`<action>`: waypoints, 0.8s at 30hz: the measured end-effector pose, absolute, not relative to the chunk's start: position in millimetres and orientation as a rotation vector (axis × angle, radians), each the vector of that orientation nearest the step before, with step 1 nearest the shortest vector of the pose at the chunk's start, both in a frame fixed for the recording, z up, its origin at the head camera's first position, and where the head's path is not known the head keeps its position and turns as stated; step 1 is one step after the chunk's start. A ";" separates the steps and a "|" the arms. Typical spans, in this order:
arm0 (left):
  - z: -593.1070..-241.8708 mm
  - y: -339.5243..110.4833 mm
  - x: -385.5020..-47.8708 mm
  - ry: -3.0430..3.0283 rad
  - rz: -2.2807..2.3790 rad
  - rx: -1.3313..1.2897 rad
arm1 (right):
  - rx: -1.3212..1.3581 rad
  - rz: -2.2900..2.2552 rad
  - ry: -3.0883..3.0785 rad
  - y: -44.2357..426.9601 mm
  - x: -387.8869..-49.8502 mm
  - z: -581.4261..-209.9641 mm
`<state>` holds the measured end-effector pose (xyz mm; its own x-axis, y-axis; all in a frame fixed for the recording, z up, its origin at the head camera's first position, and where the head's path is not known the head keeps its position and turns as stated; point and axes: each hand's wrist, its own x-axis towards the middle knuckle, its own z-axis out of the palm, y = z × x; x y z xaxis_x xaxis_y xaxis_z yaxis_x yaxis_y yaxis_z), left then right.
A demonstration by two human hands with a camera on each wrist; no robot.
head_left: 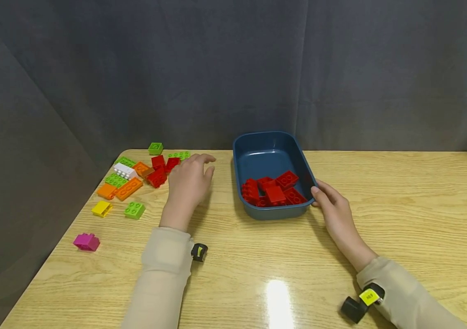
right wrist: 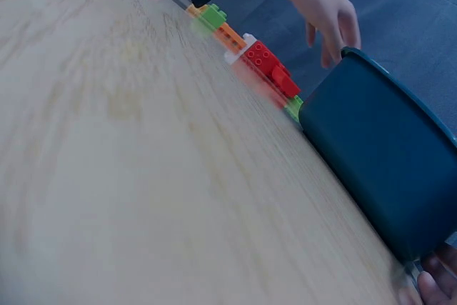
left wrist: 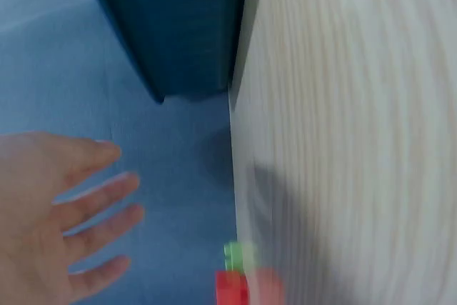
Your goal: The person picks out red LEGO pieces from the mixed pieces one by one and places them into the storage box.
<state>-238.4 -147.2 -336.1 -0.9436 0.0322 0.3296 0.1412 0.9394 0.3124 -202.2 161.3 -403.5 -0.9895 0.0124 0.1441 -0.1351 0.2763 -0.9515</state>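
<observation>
A dark blue plastic tub (head_left: pixel 272 213) stands at the middle of the table, with several red toy bricks (head_left: pixel 275 194) at its near end. My right hand (head_left: pixel 334 210) pinches the tub's near right corner, thumb on the rim and fingers against the outer wall. To the left of the tub, my left hand (head_left: pixel 190 180) hovers above the table with nothing in it. Its fingers are spread and slightly bent, as the left wrist view shows of the hand (left wrist: pixel 57 219). Just left of it lie a few loose red bricks (head_left: pixel 157 177), one partly hidden behind the hand.
Left on the table lie green bricks (head_left: pixel 135 210), orange bricks (head_left: pixel 129 188), a white brick (head_left: pixel 125 171), a yellow brick (head_left: pixel 102 208) and a magenta brick (head_left: pixel 87 242). A dark grey curtain (head_left: pixel 200 73) hangs behind the table's far edge.
</observation>
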 end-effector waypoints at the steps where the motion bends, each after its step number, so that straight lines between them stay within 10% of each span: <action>1: -335.7 -151.7 -238.5 -2.776 -0.488 -0.102 | 0.115 1.816 -2.408 161.2 -202.2 -403.4; 24: -341.9 -214.3 -232.6 -2.846 -0.488 0.275 | 0.130 1.849 -2.366 160.4 -203.6 -404.6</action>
<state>-232.6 -214.3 -341.9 -0.9534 -0.2234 0.2029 -0.1430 0.9264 0.3482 -203.6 160.4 -404.6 -0.9870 0.0156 0.1601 -0.1516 0.2430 -0.9581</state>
